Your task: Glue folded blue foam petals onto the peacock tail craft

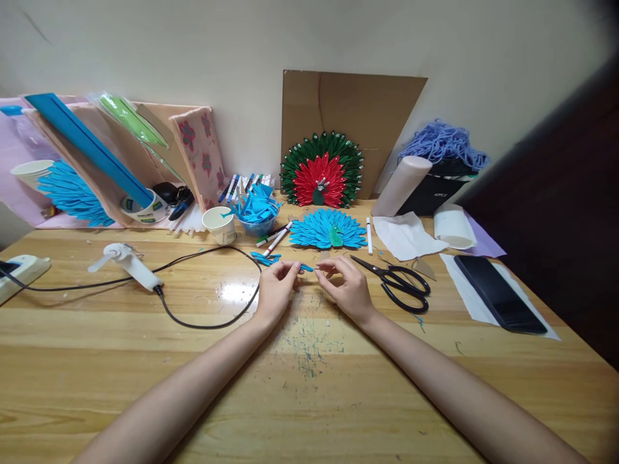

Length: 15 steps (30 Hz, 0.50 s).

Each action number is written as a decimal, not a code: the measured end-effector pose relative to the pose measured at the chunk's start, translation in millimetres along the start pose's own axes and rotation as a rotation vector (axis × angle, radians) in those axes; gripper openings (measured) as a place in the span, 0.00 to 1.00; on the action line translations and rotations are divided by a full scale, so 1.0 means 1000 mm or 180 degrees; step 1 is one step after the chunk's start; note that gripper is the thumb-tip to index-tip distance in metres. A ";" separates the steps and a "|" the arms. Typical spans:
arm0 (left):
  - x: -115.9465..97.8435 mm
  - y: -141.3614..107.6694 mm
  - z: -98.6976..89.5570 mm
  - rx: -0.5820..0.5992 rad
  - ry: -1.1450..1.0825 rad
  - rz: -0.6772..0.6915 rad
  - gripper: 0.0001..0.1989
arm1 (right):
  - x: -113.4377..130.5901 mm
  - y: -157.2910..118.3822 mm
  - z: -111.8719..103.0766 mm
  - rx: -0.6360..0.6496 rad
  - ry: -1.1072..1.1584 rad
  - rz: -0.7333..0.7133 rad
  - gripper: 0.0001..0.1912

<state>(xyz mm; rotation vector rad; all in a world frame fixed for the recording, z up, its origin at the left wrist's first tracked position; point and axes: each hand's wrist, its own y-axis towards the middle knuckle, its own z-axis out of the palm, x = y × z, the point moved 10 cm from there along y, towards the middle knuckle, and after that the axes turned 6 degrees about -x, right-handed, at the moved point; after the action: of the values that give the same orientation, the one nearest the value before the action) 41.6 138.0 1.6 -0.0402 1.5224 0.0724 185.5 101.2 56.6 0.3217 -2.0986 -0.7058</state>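
Between thumb and fingertips, my left hand (277, 287) pinches a small narrow blue paper strip (306, 267). The fingers of my right hand (346, 286) are closed at the strip's thin right end. Both hands are over the wooden table, just in front of a blue paper peacock (309, 229) with a green body (335, 236). More folded blue strips (265, 259) lie behind my left hand. Black-handled scissors (403, 281) rest to the right of my right hand, blades toward it.
A green and red peacock (322, 173) leans on a cardboard sheet (367, 109). Blue scraps fill a bowl (257, 222) beside a paper cup (219, 225). On the left are a corded white glue gun (134, 267) and a power strip (22, 277); a phone (500, 293) lies right.
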 end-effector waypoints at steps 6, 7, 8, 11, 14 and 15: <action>-0.002 -0.001 0.003 0.0122 0.0003 0.0037 0.12 | 0.001 -0.001 0.008 0.0209 0.0055 -0.0063 0.05; -0.002 -0.002 0.004 0.0143 0.0005 0.0034 0.13 | 0.001 -0.001 0.008 0.0200 0.0039 -0.0081 0.04; -0.002 -0.002 0.005 0.0158 0.0002 0.0025 0.13 | 0.002 -0.002 0.007 0.0189 0.0026 -0.0100 0.04; -0.001 -0.003 0.006 0.0190 -0.0022 -0.0002 0.13 | 0.003 -0.001 0.006 0.0154 -0.0007 -0.0137 0.04; 0.000 -0.003 0.007 0.0205 0.0007 0.0004 0.13 | 0.004 -0.002 0.006 0.0173 -0.0067 -0.0150 0.04; 0.000 -0.003 0.007 0.0212 0.0020 0.0007 0.13 | 0.004 -0.002 0.006 0.0186 -0.0085 -0.0153 0.04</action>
<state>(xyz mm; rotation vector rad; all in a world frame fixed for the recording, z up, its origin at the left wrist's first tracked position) 48.7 135.7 1.5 0.0143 1.5302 0.0234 178.0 100.2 55.2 0.3981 -2.1459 -0.6813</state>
